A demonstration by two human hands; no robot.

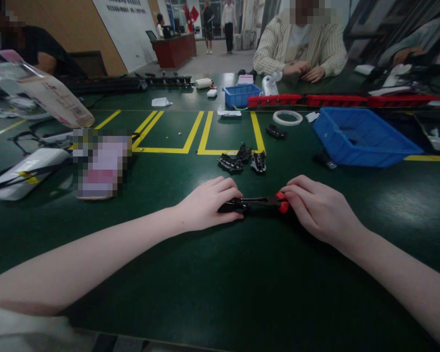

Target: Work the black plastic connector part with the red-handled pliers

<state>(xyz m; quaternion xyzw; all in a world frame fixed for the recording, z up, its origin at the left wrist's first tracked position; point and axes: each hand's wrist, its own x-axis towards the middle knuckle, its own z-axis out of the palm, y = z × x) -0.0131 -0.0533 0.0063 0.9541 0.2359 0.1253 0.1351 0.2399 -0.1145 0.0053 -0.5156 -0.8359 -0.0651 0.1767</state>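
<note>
My left hand (209, 203) rests on the green table with its fingers curled over a small black part (231, 207). My right hand (313, 208) grips the red handles of a pair of pliers (266, 201), whose dark jaws reach left to the black part. Several similar black parts (242, 159) lie in a small heap just beyond my hands.
A large blue bin (363, 137) stands to the right and a smaller blue bin (241, 95) farther back. A tape roll (287, 117) lies near yellow floor-style markings (198, 132). Bags and papers (25, 171) crowd the left. A person in a striped top (300, 49) sits opposite.
</note>
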